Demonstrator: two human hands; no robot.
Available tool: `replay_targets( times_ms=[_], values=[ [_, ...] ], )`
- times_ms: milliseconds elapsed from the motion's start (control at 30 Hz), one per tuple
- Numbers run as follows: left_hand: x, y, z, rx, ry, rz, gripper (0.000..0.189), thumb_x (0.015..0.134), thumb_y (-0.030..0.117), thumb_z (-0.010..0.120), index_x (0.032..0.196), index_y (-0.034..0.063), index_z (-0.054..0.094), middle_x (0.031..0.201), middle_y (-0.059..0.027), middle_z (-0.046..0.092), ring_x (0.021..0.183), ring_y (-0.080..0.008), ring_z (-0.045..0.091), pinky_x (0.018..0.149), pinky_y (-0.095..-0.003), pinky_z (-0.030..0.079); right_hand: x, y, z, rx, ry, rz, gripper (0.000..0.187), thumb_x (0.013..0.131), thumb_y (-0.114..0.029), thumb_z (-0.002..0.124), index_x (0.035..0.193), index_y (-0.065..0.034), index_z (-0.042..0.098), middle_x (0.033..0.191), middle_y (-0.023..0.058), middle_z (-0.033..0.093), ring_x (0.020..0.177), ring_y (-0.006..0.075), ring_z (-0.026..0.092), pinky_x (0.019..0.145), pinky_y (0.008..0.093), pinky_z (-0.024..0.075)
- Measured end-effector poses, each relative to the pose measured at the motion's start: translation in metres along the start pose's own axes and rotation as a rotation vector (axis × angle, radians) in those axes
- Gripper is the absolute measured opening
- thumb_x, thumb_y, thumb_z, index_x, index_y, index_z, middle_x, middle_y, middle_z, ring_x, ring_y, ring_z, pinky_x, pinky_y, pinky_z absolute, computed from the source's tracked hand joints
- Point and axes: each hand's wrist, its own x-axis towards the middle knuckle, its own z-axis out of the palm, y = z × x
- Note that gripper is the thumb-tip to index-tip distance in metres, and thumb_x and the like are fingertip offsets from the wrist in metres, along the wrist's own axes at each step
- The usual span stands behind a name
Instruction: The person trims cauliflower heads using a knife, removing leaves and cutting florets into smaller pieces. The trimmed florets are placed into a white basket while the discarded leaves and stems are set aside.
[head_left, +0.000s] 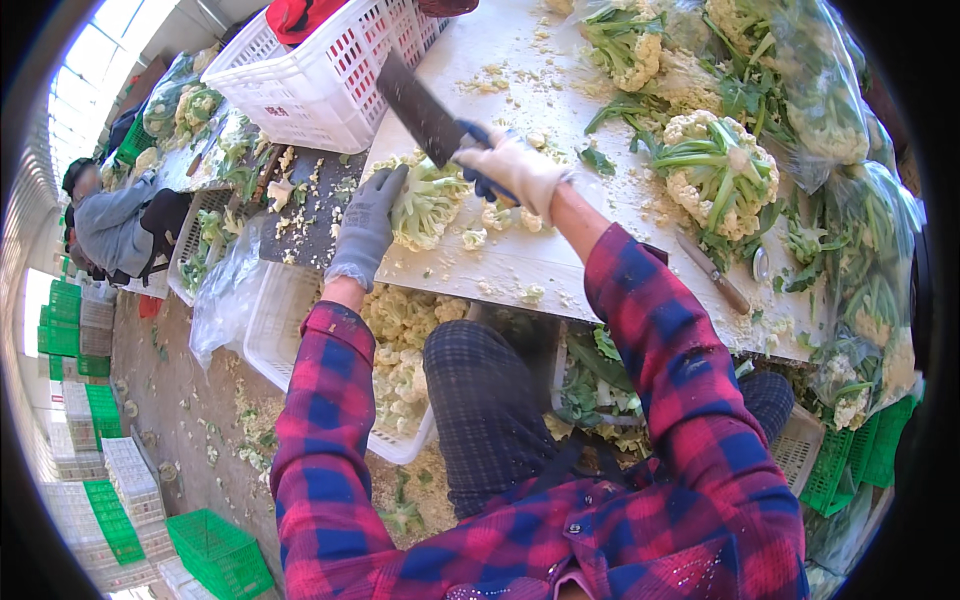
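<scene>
My left hand (367, 217), in a grey knitted glove, rests with its fingers on the left side of a cauliflower head (427, 204) lying stem side up on the white work table (480, 274). My right hand (514, 166), in a white and dark blue glove, grips a cleaver (421, 109). The dark, wide blade points up and left, over the far side of that head. Small cut florets (495, 217) lie just right of the head. Farther right sit a whole cauliflower (716, 172) with leaf stubs and a knife with a wooden handle (712, 271).
A white plastic crate (300, 90) stands at the back left. Below the table edge, a crate of florets (397, 375) is beside my knee, with another of leaves (592, 375). Bagged cauliflowers (870, 262) line the right. A co-worker (120, 217) sits far left.
</scene>
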Motion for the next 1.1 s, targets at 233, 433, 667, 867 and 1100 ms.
replay_targets(
  times_ms=[233,433,667,867,1100],
  values=[
    [0.0,0.012,-0.011,-0.079,0.131,-0.227,0.048,0.093,0.015,0.061,0.14,0.0039,0.053,0.138,-0.0233,0.055,0.122,-0.0397,0.057,0.103,-0.0445,0.047,-0.015,0.025,0.033,-0.195,0.03,0.025,0.051,0.089,-0.028,0.063,0.136,-0.0083,0.057,0.106,0.0181,0.07,0.094,0.0284,0.067,0.084,0.0375,0.052],
    [0.013,0.074,0.004,0.068,-0.058,-0.496,0.07,0.087,0.04,0.072,0.141,0.0028,0.05,0.133,-0.0292,0.055,0.12,-0.0454,0.057,0.101,-0.0473,0.049,-0.021,0.017,0.012,-0.108,-0.08,0.191,0.052,0.092,-0.028,0.064,0.142,-0.016,0.053,0.088,0.0069,0.068,0.069,0.0171,0.064,0.055,0.033,0.0523],
    [-0.001,0.028,-0.014,0.06,-0.109,-0.164,0.07,0.085,0.021,0.071,0.148,0.0067,0.043,0.15,-0.0235,0.043,0.14,-0.0406,0.041,0.117,-0.0453,0.034,-0.029,0.031,-0.045,-0.242,0.17,0.066,0.058,0.092,-0.032,0.064,0.146,-0.0167,0.049,0.086,0.0032,0.065,0.063,0.0118,0.059,0.054,0.0283,0.0479],
    [-0.009,0.01,-0.005,-0.035,0.004,-0.146,0.057,0.084,0.001,0.065,0.14,0.0033,0.051,0.142,-0.023,0.05,0.132,-0.0414,0.048,0.112,-0.0433,0.041,-0.023,-0.008,-0.022,-0.081,0.087,-0.065,0.06,0.093,-0.032,0.067,0.147,-0.0135,0.049,0.086,0.0026,0.064,0.064,0.0105,0.057,0.054,0.0273,0.047],
    [-0.009,0.018,0.0,-0.049,0.022,-0.146,0.057,0.084,0.001,0.064,0.14,0.004,0.052,0.144,-0.0214,0.05,0.131,-0.0402,0.05,0.111,-0.0427,0.042,0.032,0.018,0.022,-0.137,-0.038,0.114,0.048,0.094,-0.026,0.063,0.139,-0.0138,0.053,0.079,0.0058,0.062,0.056,0.0155,0.058,0.046,0.0325,0.0464]
  ],
)
